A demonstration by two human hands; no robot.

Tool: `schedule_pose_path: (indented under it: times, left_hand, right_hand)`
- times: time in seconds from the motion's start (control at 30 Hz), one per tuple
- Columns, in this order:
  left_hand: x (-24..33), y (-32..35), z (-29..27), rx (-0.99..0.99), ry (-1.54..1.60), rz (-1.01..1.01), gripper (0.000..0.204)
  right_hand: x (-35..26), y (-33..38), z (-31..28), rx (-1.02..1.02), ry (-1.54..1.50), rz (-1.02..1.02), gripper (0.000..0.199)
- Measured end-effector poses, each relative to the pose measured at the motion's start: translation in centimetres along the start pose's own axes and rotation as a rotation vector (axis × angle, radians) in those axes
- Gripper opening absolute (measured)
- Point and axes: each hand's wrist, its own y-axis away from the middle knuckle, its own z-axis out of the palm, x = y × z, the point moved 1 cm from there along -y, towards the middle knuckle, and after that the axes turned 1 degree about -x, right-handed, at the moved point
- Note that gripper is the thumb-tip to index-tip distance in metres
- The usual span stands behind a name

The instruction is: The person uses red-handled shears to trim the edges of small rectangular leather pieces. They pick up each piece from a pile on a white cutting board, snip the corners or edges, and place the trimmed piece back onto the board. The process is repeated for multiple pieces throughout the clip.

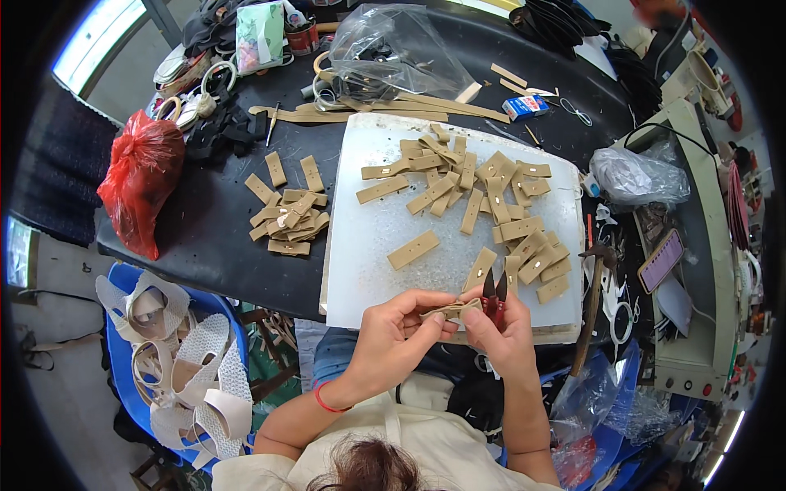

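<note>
A short tan strap piece (447, 311) is held over the near edge of the white board (360, 270). My left hand (399, 334) is closed, its thumb and fingers pinching the strap's left part. My right hand (509, 337) is closed around red-handled pliers (495, 301), with their dark jaws pointing up and away from me. The right thumb also presses on the strap's right end. Beyond my hands, one punched tan strap (413, 250) lies flat by itself. Several more tan straps (538, 252), some with small metal pieces, are heaped on the board.
Left of the board, a pile of tan straps (288, 219) lies on the black table (221, 278). A red plastic bag (141, 184) is at the table's left edge. A hammer (596, 303) and white-handled scissors (624, 321) lie right. A blue tub (131, 360) holds pale straps.
</note>
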Motion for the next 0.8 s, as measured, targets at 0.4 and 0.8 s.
schedule_pose_path:
  times: [0.4, 0.8]
  left_hand:
    - [-0.8, 0.1, 0.2, 0.042, -0.007, 0.044, 0.022]
    - [-1.1, -0.1, -0.5, 0.020, -0.081, 0.074, 0.021]
  right_hand:
    - [1.2, -0.3, 0.9, 0.141, 0.276, -0.070, 0.018]
    - [1.6, 0.7, 2.2, 0.280, 0.266, -0.247, 0.015]
